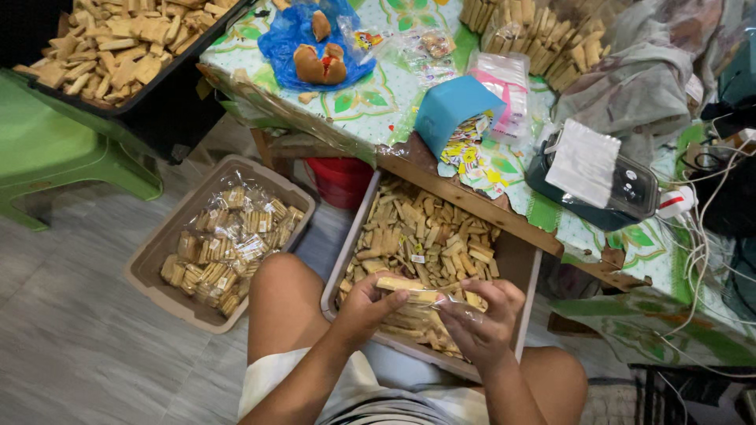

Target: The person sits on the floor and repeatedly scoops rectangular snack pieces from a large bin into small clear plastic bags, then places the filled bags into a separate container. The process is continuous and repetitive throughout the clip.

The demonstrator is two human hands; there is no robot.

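Clear plastic of a small bag (441,303) is pinched at its right end by the right hand (482,321) while pale biscuit sticks (405,286) are gripped by the left hand (368,305), fingers curled, over the loose-biscuit tray (526,271), seemingly for catching crumbs.

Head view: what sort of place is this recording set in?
Probably a home snack-packing spot. A tray of loose biscuit sticks sits by the person's knees, a floor bin holds filled bags, and both hands hold a clear bag of sticks beside a cluttered table.
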